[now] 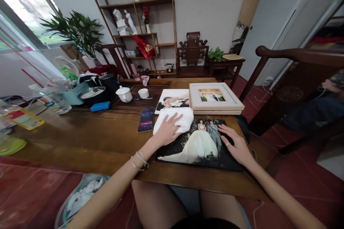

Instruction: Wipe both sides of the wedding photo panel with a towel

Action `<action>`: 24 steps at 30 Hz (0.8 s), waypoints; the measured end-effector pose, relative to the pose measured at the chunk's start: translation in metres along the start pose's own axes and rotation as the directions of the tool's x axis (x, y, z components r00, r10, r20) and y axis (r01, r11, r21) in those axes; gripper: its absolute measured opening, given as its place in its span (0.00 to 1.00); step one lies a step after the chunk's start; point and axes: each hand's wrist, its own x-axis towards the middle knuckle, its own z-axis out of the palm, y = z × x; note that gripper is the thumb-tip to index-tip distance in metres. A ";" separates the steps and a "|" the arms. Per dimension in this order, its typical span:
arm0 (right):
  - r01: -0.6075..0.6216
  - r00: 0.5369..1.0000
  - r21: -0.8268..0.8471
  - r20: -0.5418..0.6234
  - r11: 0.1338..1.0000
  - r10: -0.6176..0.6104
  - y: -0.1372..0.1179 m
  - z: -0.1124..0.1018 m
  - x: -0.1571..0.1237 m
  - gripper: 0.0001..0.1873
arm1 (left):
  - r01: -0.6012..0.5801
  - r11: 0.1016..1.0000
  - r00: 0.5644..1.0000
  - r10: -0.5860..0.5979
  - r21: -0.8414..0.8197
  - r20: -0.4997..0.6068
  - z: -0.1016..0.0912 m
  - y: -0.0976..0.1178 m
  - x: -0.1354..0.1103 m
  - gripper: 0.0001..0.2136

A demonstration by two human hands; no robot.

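Observation:
A dark photo panel (201, 143) of a couple in wedding clothes lies on the wooden table's near edge. My left hand (168, 128) rests on a folded white cloth (185, 118) at the panel's upper left corner, fingers spread over it rather than wrapped round it. On the panel's right side lies my right hand (235, 145), open, fingers stretched out and touching the surface beside the pictured couple. Behind the cloth is a second photo panel (172, 99), partly covered. Next to it sit stacked white framed pictures (216, 98).
A phone (145, 119) lies left of the cloth. Farther left are a white lidded cup (124, 94), a small white bowl (143, 93), a blue block (100, 106) and a yellow-liquid bottle (23, 116). A wooden chair (287, 89) stands right; a bin (80, 196) sits below.

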 end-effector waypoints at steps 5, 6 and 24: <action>0.013 1.000 -0.008 -0.008 1.000 -0.013 0.000 0.001 0.000 0.17 | -0.022 0.999 1.000 0.023 -0.034 0.016 -0.001 0.037 -0.047 0.10; 0.012 1.000 -0.009 -0.010 1.000 -0.013 -0.001 0.001 0.000 0.17 | -0.026 0.998 1.000 0.027 -0.051 0.016 -0.001 0.048 -0.060 0.09; -0.002 1.000 0.009 -0.018 1.000 0.002 -0.001 0.000 0.001 0.16 | -0.009 0.999 0.999 0.008 0.035 0.039 0.000 -0.005 -0.016 0.15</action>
